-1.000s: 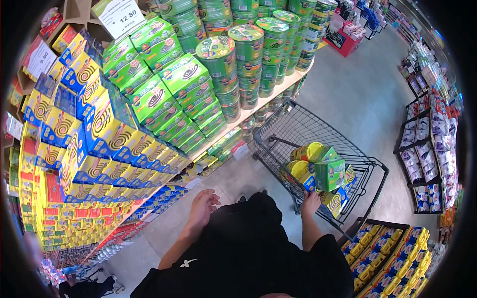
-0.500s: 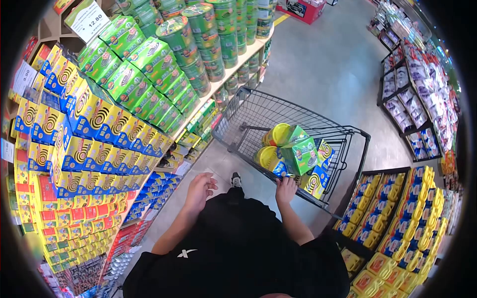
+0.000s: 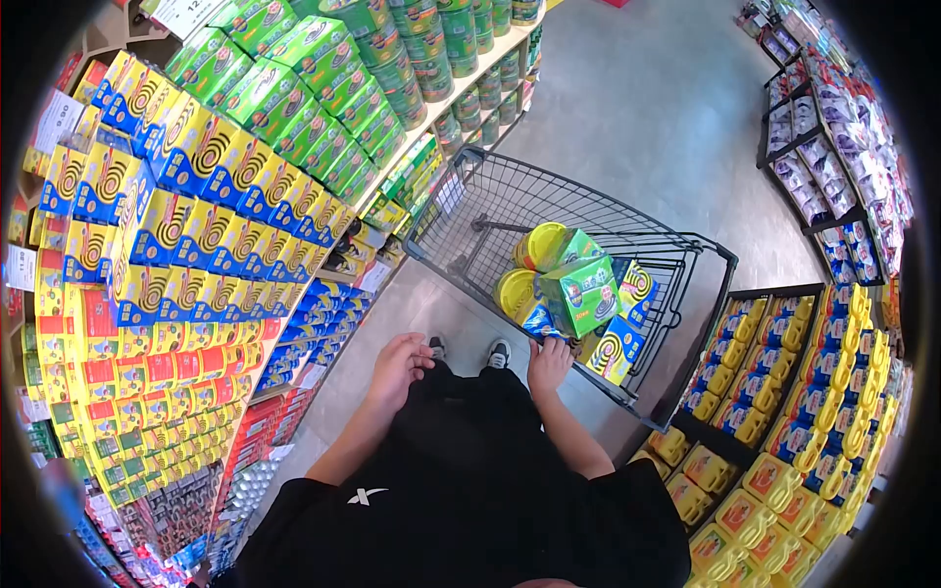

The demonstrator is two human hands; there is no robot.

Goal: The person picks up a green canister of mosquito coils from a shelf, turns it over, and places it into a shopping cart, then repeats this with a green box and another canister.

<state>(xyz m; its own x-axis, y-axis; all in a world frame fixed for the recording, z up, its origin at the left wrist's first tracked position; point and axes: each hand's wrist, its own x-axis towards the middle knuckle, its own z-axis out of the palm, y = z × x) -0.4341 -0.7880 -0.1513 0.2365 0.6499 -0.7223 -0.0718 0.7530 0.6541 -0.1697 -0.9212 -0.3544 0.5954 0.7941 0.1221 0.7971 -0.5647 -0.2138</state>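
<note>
My left hand (image 3: 400,367) hangs in the air left of the cart, its fingers loosely curled and slightly apart, holding nothing visible. My right hand (image 3: 551,367) has its fingers closed over the near side rim of the shopping cart (image 3: 470,211). Inside the cart, beyond that hand, lie a green box (image 3: 582,296), yellow round tubs (image 3: 516,292) and yellow-and-blue boxes with a black spiral (image 3: 615,351). The green box leans against the tubs, and another green item is partly hidden behind it.
On the left, a stepped display holds spiral-print boxes (image 3: 178,227), green boxes (image 3: 265,98) and green canisters (image 3: 417,49). Yellow bottles (image 3: 745,514) stand on a rack at the lower right. A black rack of purple-and-white packs (image 3: 799,162) is farther back. Grey floor (image 3: 627,108) runs beyond the cart.
The shelves and cart have shifted slightly in view. My right hand has moved a little left and down, still at the cart's rim. Two shoes now show instead of one.
</note>
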